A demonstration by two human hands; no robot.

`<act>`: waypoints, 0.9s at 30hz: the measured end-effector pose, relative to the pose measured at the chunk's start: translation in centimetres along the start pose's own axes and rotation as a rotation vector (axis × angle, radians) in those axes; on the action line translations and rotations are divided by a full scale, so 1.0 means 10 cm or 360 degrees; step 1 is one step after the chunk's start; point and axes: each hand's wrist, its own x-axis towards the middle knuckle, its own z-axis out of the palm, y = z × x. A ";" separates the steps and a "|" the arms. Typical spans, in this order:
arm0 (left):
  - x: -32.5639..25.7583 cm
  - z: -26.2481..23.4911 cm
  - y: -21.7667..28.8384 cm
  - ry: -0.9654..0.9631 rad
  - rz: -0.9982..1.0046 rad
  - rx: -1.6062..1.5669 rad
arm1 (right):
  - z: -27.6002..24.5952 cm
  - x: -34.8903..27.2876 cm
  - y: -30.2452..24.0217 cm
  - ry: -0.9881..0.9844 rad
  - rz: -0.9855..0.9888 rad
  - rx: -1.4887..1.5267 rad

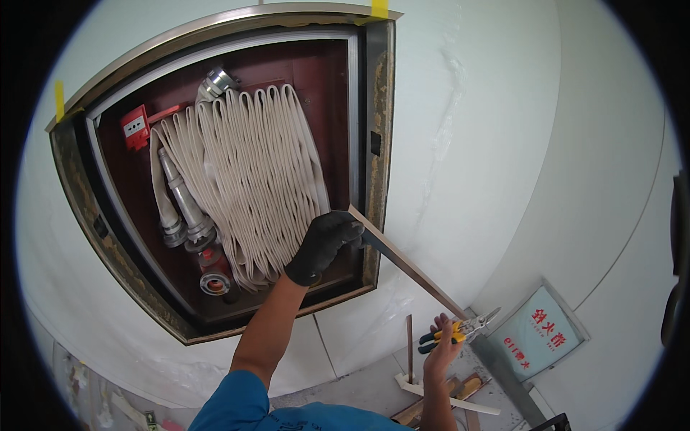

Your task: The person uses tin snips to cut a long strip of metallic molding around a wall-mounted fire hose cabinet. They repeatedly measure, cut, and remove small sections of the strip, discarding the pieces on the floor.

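Observation:
My left hand [323,244], in a black glove, is closed around the upper end of a long, narrow metal strip [413,271]. The strip slants down to the right, in front of the lower right corner of a fire hose cabinet [387,108]. Bare and lower right, my right hand [444,352] grips a pair of tin snips [471,327] with yellow and black handles. Their metal jaws point right, close to the strip's lower end; whether they touch it I cannot tell. Inside the cabinet a folded white fire hose [248,172] hangs behind my left hand.
Metal nozzles [185,197], a red valve [214,276] and a red alarm box [135,128] share the cabinet. Yellow tape [379,8] sticks to its frame. A glass panel with red lettering [543,334] stands at right. Wood offcuts [467,388] and strips lie on the floor.

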 end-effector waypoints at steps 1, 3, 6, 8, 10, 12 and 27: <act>-0.04 -0.02 0.04 -0.0024 -0.0024 0.0027 | 0.05 0.04 -0.04 0.0000 -0.0029 -0.0002; -0.09 -0.07 0.05 -0.0059 -0.0020 0.0057 | 0.15 0.07 -0.11 0.0014 -0.0081 -0.0008; -0.15 -0.13 0.00 -0.0049 0.0057 0.0045 | 0.29 0.15 -0.09 0.0099 -0.0074 0.0062; -0.17 -0.18 -0.04 -0.0013 0.0087 0.0006 | 0.30 0.19 -0.02 0.0057 -0.0065 0.0103; -0.21 -0.20 -0.10 0.0102 0.0091 -0.0149 | 0.28 0.21 0.08 0.0159 -0.0018 0.0177; -0.22 -0.23 -0.28 0.0098 0.0197 -0.0311 | 0.37 0.34 0.03 0.0253 -0.0033 0.0294; -0.88 -0.85 -1.01 0.0293 0.0159 -0.1198 | 2.53 1.00 -1.40 -0.0160 -0.0695 0.0377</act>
